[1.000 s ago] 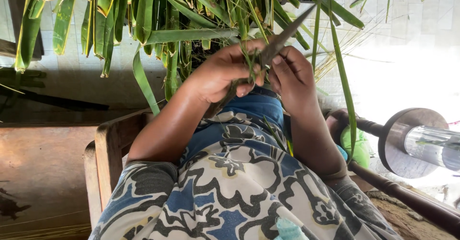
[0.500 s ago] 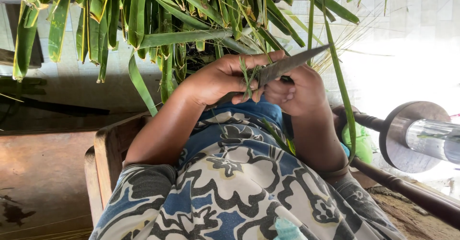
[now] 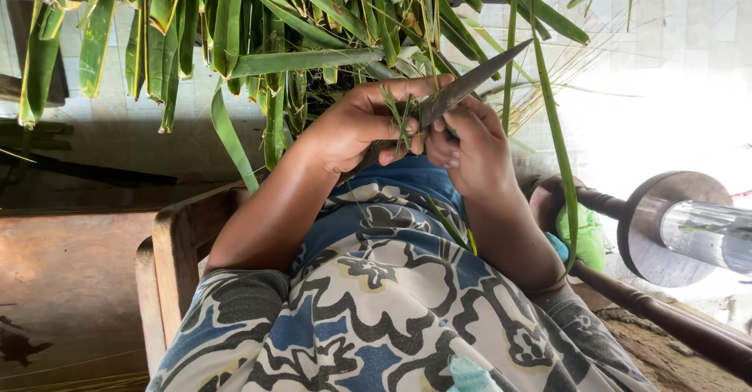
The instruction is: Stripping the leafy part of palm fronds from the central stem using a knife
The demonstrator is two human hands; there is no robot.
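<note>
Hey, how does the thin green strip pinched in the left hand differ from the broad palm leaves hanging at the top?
The thin green strip is narrow and frayed; the palm leaves are broad and whole. The strip is pinched in the left hand, against the knife held in the right hand; the leaves hang free, untouched. The strip is short, while the leaves are long and drooping. Both are green plant material.

The person wears a loose garment [image 3: 376,314] printed with big swirling flower shapes in cream, blue and grey, each outlined in black. Toward 12 o'clock the print gives way to a plain blue patch. Both forearms are bare from the short sleeves outward. The left hand [image 3: 356,126] and the right hand [image 3: 474,149] carry no gloves, with short nails.
</note>
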